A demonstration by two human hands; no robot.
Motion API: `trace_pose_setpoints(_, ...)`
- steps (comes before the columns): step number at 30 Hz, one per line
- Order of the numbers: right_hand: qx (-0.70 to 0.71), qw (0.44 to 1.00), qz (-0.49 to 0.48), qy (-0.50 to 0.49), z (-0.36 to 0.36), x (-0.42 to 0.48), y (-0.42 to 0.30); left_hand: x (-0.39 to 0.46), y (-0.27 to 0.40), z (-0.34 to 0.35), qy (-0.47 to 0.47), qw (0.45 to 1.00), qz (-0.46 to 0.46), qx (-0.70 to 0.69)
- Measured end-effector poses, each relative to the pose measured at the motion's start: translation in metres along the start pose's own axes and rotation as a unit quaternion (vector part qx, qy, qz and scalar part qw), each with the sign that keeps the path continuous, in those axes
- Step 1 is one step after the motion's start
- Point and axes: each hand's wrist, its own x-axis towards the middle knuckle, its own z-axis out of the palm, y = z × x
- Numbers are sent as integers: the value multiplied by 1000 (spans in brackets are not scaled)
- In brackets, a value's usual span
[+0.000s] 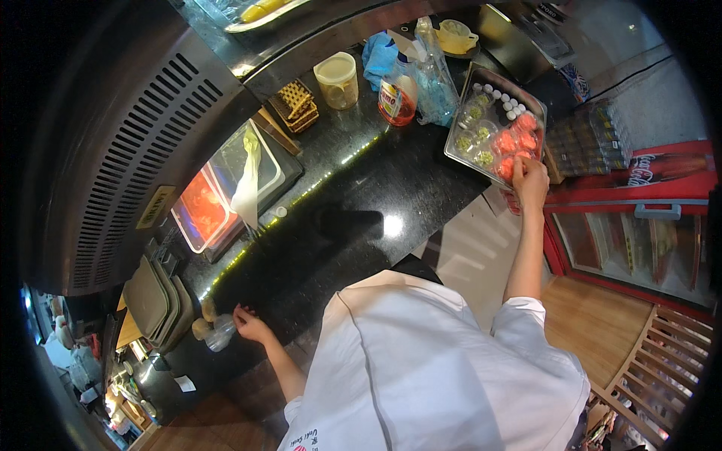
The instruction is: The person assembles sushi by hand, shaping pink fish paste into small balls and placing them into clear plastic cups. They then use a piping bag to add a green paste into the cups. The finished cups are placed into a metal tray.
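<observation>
At the lower left, my left hand (252,326) is over the black counter (293,248), fingers slightly apart. Right beside its fingertips lie small clear plastic cups (221,332); whether they touch is unclear. My right hand (530,180) reaches far out to a metal tray (459,147), its fingers closed around the edge of a small cup of pink food (506,168), like pickled ginger. More pink-filled cups sit in that tray. Next to them are cups with green paste (483,133) and several small white round pieces (507,105).
A red dish soap bottle (396,101), a lidded plastic jar (337,82) and small woven baskets (295,104) line the counter's back. Containers of pink food (204,211) and a pale piping bag (246,186) stand left. Stacked trays (155,304) lean nearby. A red drinks fridge (632,191) stands right.
</observation>
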Motion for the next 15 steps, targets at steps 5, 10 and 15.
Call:
trace_pose_setpoints(5,80,981,77,156,19,27,61,1,-10,-1,20,1000,19,2)
trace_pose_setpoints(10,155,967,194,-56,70,24,141,-3,0,6,15,1000,-6,8)
trace_pose_setpoints(15,184,950,217,-129,36,4,86,6,-16,-2,14,1000,1,5)
